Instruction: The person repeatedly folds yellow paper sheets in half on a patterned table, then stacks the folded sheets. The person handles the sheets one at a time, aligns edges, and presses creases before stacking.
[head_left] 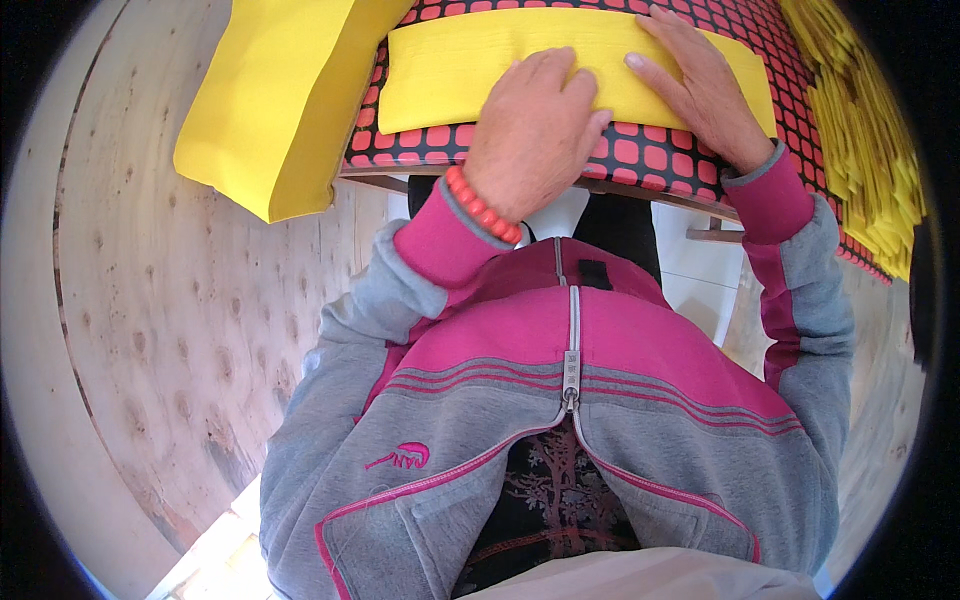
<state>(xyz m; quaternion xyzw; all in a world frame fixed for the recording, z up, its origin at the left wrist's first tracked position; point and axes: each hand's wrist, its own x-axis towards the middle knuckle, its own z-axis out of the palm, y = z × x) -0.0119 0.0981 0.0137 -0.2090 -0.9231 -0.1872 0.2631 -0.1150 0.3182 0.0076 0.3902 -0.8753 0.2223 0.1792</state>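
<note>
A folded strip of yellow fabric (440,75) lies lengthwise across a table covered in a red-and-black checked cloth (655,155). My left hand (540,125), with a red bead bracelet at the wrist, rests on the middle of the strip. Its fingers are bent downward over the fabric and the thumb stands a little apart; the fingertips are partly hidden. Farther right, my right hand (700,90) lies across the strip with thumb and fingers spread, the fingers reaching toward its far edge.
Another larger yellow fabric piece (270,90) hangs over the table's left edge. At the right side is a thick pile of yellow fabric pieces (860,150) with layered edges. A pale wooden board surface (180,280) spans the left.
</note>
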